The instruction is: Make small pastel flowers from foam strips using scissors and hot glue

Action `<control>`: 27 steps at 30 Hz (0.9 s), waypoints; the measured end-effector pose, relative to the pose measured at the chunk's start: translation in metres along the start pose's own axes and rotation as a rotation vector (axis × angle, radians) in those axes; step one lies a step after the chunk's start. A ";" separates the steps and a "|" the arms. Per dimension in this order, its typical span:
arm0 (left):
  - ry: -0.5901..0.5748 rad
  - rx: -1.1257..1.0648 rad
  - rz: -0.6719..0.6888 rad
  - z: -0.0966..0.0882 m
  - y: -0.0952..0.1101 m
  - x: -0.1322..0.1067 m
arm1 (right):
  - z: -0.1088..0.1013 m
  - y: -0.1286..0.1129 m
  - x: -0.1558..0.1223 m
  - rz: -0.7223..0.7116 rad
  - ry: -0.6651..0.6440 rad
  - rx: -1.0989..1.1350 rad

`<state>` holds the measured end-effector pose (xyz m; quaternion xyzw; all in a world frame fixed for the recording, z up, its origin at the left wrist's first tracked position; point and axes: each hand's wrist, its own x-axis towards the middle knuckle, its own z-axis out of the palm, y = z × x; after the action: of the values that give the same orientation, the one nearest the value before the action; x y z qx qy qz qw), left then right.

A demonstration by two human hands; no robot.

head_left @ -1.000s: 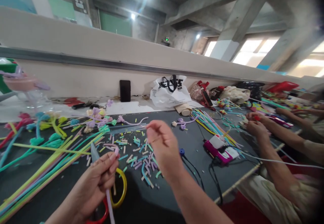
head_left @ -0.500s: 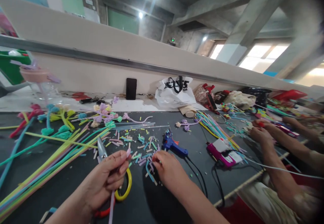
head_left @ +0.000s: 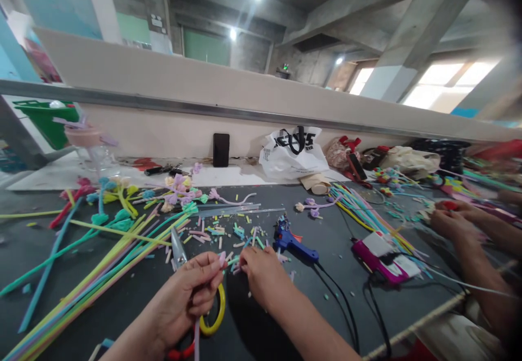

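Note:
My left hand (head_left: pixel 185 298) is closed round a pink pipe cleaner (head_left: pixel 197 339) and a pair of scissors (head_left: pixel 178 248) with yellow and red handle loops, blades pointing up. My right hand (head_left: pixel 261 274) rests on the dark table (head_left: pixel 122 306), fingers pinched among several short cut pipe-cleaner bits (head_left: pixel 228 236); what it pinches is too small to name. The two hands nearly touch.
A blue glue gun (head_left: pixel 293 241) with a black cord lies right of my right hand. Long coloured pipe cleaners (head_left: pixel 93 263) fan out at left. Pipe-cleaner flowers (head_left: pixel 179 187), a phone (head_left: pixel 221 149) and a white bag (head_left: pixel 294 153) sit at the back. Another person's hands (head_left: pixel 452 222) work at right beside a pink device (head_left: pixel 381 255).
My right hand came down from the air to the table and moved close to the left hand. The view shifted, uncovering the glue gun.

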<state>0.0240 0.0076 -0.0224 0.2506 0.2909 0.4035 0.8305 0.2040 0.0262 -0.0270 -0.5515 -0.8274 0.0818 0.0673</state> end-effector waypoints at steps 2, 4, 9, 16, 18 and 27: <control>0.028 0.026 0.002 0.000 -0.001 0.001 | 0.001 -0.001 -0.003 0.015 0.042 0.102; 0.055 0.053 0.016 0.002 -0.002 0.001 | 0.002 0.000 -0.005 0.021 0.086 0.188; 0.102 0.082 0.043 0.005 -0.003 0.002 | 0.003 0.003 -0.006 0.035 0.122 0.259; 0.126 -0.036 0.057 -0.005 0.009 0.001 | 0.006 0.002 -0.009 -0.061 0.156 0.183; 0.122 -0.087 0.083 -0.008 0.017 0.000 | 0.003 0.002 -0.010 -0.054 0.177 0.172; -0.019 -0.203 0.313 -0.010 0.045 -0.012 | -0.006 -0.006 -0.013 -0.017 0.145 0.291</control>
<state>-0.0124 0.0238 0.0034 0.2115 0.1986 0.5527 0.7813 0.2044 0.0125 -0.0200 -0.5335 -0.8043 0.1601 0.2069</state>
